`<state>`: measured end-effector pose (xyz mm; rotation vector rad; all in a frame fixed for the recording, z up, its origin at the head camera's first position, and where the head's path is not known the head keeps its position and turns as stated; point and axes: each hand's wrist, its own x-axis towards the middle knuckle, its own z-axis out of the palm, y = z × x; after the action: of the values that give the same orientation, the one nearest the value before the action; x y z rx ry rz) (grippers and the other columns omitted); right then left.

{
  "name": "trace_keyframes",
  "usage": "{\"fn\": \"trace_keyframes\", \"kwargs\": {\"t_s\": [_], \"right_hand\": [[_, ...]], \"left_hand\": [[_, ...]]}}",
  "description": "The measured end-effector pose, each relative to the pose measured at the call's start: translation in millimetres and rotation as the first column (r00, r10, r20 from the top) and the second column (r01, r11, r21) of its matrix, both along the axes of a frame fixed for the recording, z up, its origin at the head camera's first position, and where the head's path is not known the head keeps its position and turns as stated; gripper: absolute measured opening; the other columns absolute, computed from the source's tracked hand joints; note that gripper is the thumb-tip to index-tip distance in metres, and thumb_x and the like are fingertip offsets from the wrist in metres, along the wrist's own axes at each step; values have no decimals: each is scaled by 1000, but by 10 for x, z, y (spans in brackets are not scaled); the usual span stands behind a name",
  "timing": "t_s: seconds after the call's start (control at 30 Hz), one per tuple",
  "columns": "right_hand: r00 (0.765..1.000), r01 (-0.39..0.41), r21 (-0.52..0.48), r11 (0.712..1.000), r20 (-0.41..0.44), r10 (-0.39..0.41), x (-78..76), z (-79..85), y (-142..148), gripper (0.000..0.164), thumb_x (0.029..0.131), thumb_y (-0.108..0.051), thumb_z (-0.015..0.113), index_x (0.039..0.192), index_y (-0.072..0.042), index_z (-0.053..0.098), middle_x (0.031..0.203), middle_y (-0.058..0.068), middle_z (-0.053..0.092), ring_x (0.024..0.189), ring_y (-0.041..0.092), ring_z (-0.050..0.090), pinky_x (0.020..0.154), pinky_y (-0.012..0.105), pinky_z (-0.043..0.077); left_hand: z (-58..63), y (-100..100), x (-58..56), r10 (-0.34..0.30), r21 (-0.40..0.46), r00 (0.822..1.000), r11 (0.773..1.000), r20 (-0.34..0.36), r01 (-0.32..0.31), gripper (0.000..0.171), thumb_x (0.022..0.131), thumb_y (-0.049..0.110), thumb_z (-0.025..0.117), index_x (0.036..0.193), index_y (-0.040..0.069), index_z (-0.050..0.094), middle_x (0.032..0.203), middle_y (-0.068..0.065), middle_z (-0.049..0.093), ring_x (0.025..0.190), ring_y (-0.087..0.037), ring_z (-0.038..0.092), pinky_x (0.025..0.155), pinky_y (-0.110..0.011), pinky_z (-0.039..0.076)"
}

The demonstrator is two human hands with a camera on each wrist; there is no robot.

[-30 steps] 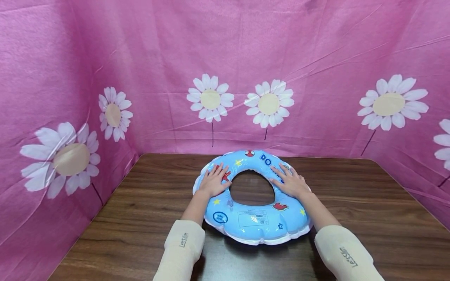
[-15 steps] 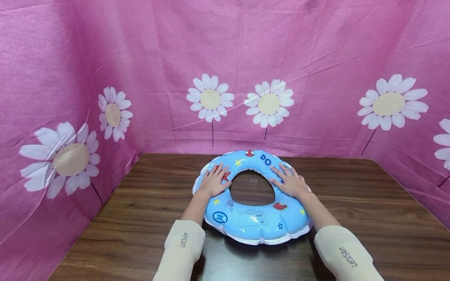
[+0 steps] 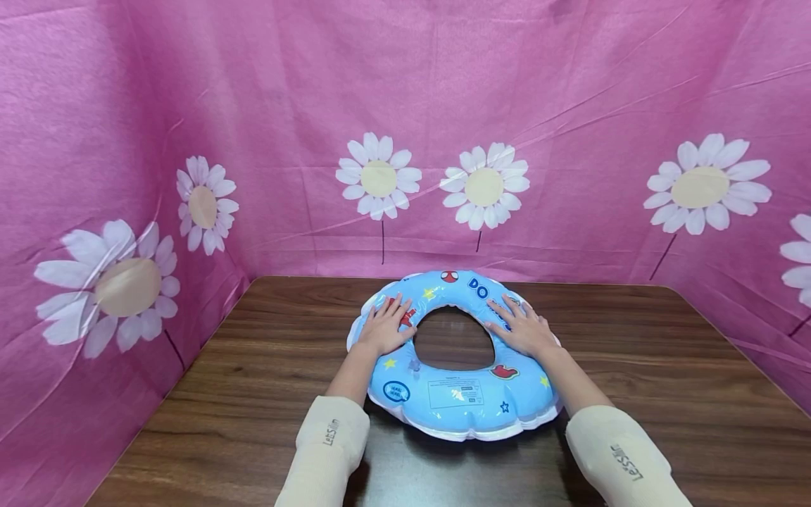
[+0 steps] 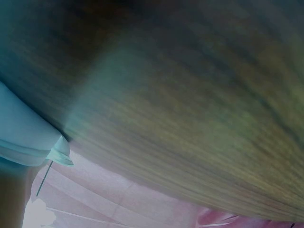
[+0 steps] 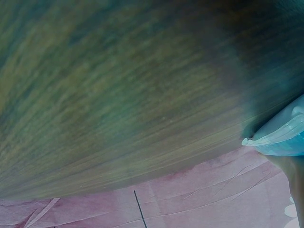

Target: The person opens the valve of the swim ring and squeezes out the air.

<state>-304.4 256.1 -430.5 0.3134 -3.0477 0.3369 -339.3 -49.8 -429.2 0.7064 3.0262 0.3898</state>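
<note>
A light blue inflatable swim ring (image 3: 456,415) lies on the wooden table, printed with stars, red figures and dark blue letters. On its left side rests my left hand (image 3: 384,327), palm down with fingers spread. My right hand (image 3: 524,329) lies flat in the same way on the ring's right side, its fingers over part of the lettering. In the left wrist view, the swim ring's white seam (image 4: 59,154) shows at the left edge. The right wrist view catches another stretch of the swim ring (image 5: 285,130) at its right edge.
The brown wooden table (image 3: 253,394) spreads out around the ring. Behind it and on both sides hangs a pink cloth (image 3: 285,105) printed with large white daisies. Cream sleeves (image 3: 332,440) cover both forearms.
</note>
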Motion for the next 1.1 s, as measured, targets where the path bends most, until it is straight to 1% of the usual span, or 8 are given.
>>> {"fn": "trace_keyframes", "kwargs": {"t_s": [0.67, 1.1], "right_hand": [[1000, 3, -4, 1000, -7, -3, -18, -31, 6, 67, 92, -58, 33, 147, -20, 24, 150, 16, 13, 130, 49, 8, 93, 70, 14], [1000, 3, -2, 1000, -5, -3, -19, -33, 5, 66, 92, -57, 34, 147, -21, 24, 150, 16, 14, 130, 50, 8, 93, 70, 15]], "left_hand": [[-24, -11, -8, -11, 4, 1000, 1000, -8, 11, 65, 93, 50, 39, 148, 22, 20, 152, -1, 10, 137, -25, 5, 108, -47, 3], [-10, -8, 9, -9, 0, 1000, 1000, 7, 9, 64, 93, 50, 39, 148, 23, 19, 152, 0, 9, 138, -24, 3, 108, -47, 2]]}}
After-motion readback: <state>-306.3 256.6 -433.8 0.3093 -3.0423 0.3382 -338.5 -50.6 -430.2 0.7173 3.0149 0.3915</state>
